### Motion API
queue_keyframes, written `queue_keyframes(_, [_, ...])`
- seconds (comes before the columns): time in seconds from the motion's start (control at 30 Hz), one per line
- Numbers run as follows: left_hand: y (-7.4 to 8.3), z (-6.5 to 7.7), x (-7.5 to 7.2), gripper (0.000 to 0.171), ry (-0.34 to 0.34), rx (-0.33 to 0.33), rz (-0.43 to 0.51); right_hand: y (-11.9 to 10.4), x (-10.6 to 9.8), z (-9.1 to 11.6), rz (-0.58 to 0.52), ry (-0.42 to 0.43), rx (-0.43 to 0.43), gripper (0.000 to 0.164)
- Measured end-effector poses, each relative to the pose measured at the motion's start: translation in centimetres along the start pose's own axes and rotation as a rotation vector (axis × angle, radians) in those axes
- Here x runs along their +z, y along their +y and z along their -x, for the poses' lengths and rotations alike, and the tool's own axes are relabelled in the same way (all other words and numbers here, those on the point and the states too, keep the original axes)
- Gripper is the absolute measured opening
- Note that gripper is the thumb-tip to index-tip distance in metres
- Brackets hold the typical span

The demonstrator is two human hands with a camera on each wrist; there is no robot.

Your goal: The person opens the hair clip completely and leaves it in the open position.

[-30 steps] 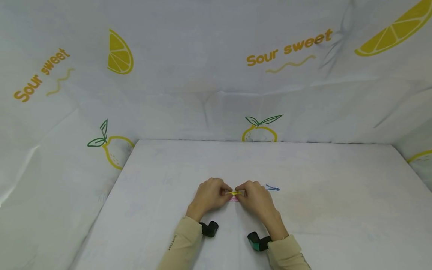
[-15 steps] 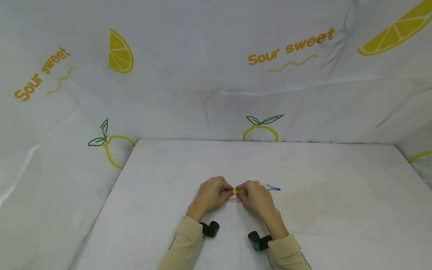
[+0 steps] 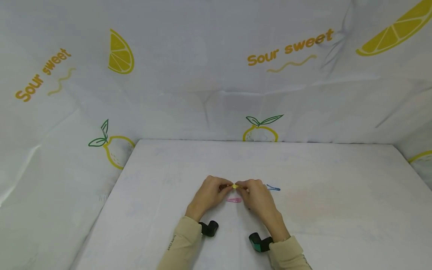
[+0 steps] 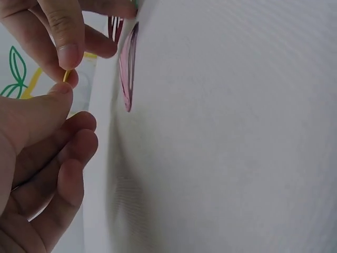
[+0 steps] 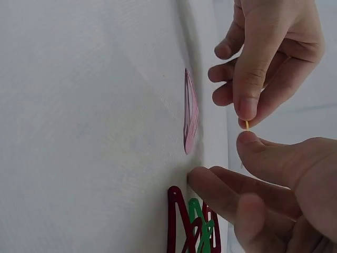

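Both hands hold a small yellow hair clip [image 3: 235, 186] above the white table, one at each end. The thumb and a finger of my left hand [image 3: 209, 192] pinch its left end; those of my right hand [image 3: 257, 195] pinch the other. Fingertips cover most of the clip, and just a thin yellow strip [image 5: 247, 125] shows in the right wrist view. Below the hands a pink snap hair clip [image 3: 234, 200] lies on the table, touched by neither hand. Just beyond the right hand sits a blue snap clip [image 3: 274, 188], its two parts spread apart.
In the right wrist view, a dark red clip [image 5: 175, 211] and a green clip [image 5: 194, 204] lie among others beneath the right hand. White cloth printed with lemons [image 3: 260, 133] hangs behind the table [image 3: 337, 210]. Black wrist devices [image 3: 210, 228] sit at the cuffs.
The yellow clip, between both hands, has moved up and away from the pink clip. More of the pink clip now shows. The blue clip has stayed in place.
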State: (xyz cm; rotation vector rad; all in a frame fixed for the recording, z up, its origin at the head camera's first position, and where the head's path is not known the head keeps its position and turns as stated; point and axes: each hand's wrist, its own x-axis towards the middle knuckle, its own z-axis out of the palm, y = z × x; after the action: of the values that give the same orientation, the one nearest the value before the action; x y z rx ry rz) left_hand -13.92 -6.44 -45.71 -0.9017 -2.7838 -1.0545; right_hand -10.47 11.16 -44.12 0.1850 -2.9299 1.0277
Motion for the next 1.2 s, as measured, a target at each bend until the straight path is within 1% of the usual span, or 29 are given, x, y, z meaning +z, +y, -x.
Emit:
queue_keyframes(0.23, [0.1,-0.2,-0.1,0.013,0.039,0.027,0.048,0.1,-0.3,-0.1,-0.096,0.009,-0.038,0.018])
queue_keyframes(0.53, [0.6,-0.2,-0.4,0.016,0.049,0.014,0.102,0.6,-0.6,0.0,-0.216,0.049,-0.08,0.02])
queue_keyframes(0.73, [0.7,-0.3,-0.3,0.015,0.065,0.032,0.113,1.0,-0.7,0.1,-0.261,0.058,-0.087,0.023])
queue_keyframes(0.87, [0.8,-0.3,-0.3,0.014,0.074,0.043,0.111,1.1,-0.7,0.2,-0.282,0.057,-0.092,0.021])
queue_keyframes(1.2, [1.0,-0.3,-0.5,0.012,0.089,0.082,0.106,1.2,-0.5,0.2,-0.302,0.104,-0.106,0.017])
